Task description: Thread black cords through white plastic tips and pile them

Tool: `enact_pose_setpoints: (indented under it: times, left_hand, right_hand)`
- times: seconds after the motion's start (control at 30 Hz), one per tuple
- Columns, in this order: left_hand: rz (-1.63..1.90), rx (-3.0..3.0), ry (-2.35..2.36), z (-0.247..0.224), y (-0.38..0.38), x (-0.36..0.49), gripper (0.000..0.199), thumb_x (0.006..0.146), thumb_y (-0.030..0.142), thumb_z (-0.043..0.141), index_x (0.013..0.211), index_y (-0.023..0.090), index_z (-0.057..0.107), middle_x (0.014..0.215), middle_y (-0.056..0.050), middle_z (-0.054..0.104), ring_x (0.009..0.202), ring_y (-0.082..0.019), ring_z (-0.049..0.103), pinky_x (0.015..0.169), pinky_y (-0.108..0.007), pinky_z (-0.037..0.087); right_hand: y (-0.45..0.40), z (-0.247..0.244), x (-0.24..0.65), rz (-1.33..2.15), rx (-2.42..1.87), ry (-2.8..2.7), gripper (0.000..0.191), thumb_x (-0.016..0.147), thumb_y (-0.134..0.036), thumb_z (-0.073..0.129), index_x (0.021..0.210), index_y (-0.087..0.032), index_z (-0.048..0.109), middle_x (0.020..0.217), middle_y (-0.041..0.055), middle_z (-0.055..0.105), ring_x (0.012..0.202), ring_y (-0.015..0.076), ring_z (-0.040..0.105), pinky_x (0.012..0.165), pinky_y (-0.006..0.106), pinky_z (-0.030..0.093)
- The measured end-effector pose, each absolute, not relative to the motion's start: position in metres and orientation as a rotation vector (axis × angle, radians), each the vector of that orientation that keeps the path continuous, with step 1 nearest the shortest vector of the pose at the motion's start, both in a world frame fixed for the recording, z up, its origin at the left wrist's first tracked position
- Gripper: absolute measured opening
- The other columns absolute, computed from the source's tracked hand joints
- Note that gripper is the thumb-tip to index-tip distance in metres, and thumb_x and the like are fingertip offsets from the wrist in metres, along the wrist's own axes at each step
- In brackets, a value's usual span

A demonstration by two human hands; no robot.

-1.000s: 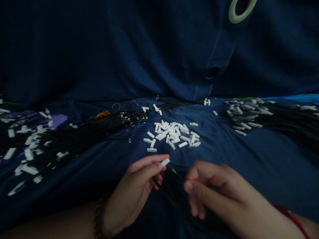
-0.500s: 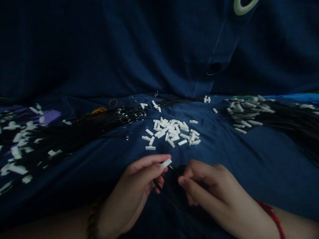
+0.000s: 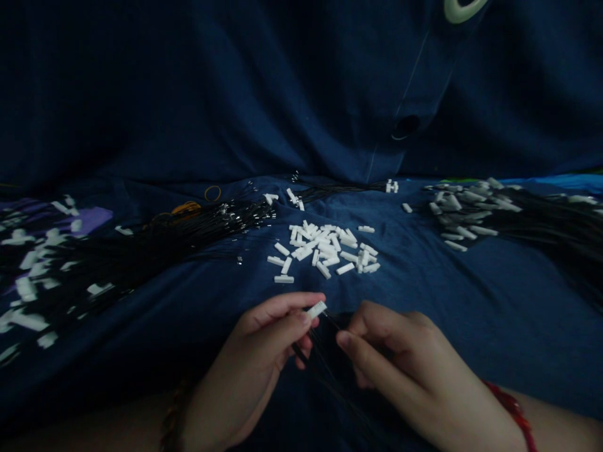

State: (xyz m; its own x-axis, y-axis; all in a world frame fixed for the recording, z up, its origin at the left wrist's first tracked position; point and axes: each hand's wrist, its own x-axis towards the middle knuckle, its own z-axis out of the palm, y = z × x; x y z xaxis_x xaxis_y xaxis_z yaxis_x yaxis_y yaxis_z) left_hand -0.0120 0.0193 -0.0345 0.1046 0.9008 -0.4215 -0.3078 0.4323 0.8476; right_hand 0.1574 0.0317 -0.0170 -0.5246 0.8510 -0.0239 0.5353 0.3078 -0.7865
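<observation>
Wire (image 3: 333, 321) pinched in my right hand (image 3: 407, 361) seems lined up with the block (image 3: 317, 309) my left hand (image 3: 261, 351) pinches, near the white pile (image 3: 325, 245). Next bit probably needs gentle pushing.

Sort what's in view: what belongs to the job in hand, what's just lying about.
In the job:
white connector, in the left hand
black wire, in the right hand
probably the loose white connectors

Seemingly just lying about:
orange bands
purple piece

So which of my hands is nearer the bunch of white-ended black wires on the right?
Right. Your right hand is on the near side of that wire bunch, to its left; your left hand is farther left, holding a white connector.
</observation>
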Motion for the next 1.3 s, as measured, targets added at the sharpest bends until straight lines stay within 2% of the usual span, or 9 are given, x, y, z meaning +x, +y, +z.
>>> enact_pose_setpoints:
  times: [0.17,0.63,0.77,0.87,1.0,1.13,1.3]
  left_hand:
    - [0.95,0.749,1.138,-0.033,0.019,-0.01,0.021,0.074,0.025,0.058,0.094,0.02,0.064,0.073,-0.002,0.059,0.064,-0.011,0.05,0.058,-0.023,0.039]
    - [0.903,0.873,1.16,-0.035,0.016,-0.01,0.022,0.076,0.026,0.056,0.096,0.022,0.062,0.077,-0.002,0.059,0.065,-0.011,0.05,0.057,-0.022,0.04]
    - [0.925,0.833,1.173,-0.034,0.019,-0.011,0.023,0.077,0.028,0.056,0.098,0.022,0.061,0.077,-0.002,0.058,0.067,-0.012,0.049,0.06,-0.023,0.039]
    - [0.95,0.842,1.174,-0.034,0.019,-0.01,0.024,0.077,0.028,0.055,0.099,0.022,0.061,0.077,-0.002,0.058,0.067,-0.013,0.048,0.061,-0.024,0.039]
    - [0.951,0.888,1.172,-0.035,0.018,-0.01,0.023,0.077,0.028,0.056,0.098,0.021,0.062,0.078,-0.002,0.058,0.066,-0.012,0.049,0.06,-0.024,0.039]
    - [0.953,0.893,1.165,-0.037,0.017,-0.01,0.024,0.077,0.029,0.055,0.099,0.022,0.061,0.079,-0.001,0.058,0.066,-0.012,0.049,0.061,-0.023,0.038]
    - [0.966,0.811,1.164,-0.033,0.02,-0.009,0.023,0.076,0.026,0.056,0.098,0.02,0.061,0.078,-0.001,0.058,0.066,-0.011,0.048,0.062,-0.024,0.038]
  right_hand:
    - [0.029,-0.017,0.156,1.03,-1.243,-2.201,0.024,0.088,-0.027,0.04,0.068,-0.017,0.048,0.056,-0.0035,0.052,0.049,0.0071,0.048,0.047,0.02,0.03]
    - [0.032,-0.024,0.154,0.897,-1.166,-2.232,0.02,0.088,-0.022,0.039,0.071,-0.017,0.048,0.06,-0.0024,0.053,0.054,0.0079,0.049,0.052,0.02,0.033]
    - [0.034,-0.018,0.158,0.479,-1.203,-2.498,0.016,0.086,-0.022,0.041,0.078,-0.017,0.052,0.066,0.0016,0.053,0.06,0.0139,0.049,0.056,0.026,0.033]
    - [0.027,-0.013,0.158,0.226,-1.077,-2.483,0.013,0.083,-0.019,0.045,0.074,-0.017,0.054,0.069,0.003,0.053,0.064,0.0163,0.049,0.059,0.028,0.033]
    - [0.018,-0.009,0.151,0.609,-1.218,-2.505,0.012,0.079,-0.02,0.047,0.072,-0.019,0.057,0.068,0.0001,0.057,0.058,0.0129,0.052,0.052,0.024,0.034]
    - [0.026,-0.007,0.15,1.074,-1.254,-2.422,0.016,0.081,-0.018,0.043,0.072,-0.019,0.056,0.068,-0.0025,0.057,0.06,0.0096,0.052,0.053,0.02,0.034]
    - [0.043,0.007,0.165,2.022,-1.273,-1.821,0.02,0.081,-0.025,0.044,0.066,-0.014,0.049,0.052,-0.0034,0.047,0.045,0.0044,0.043,0.044,0.013,0.034]
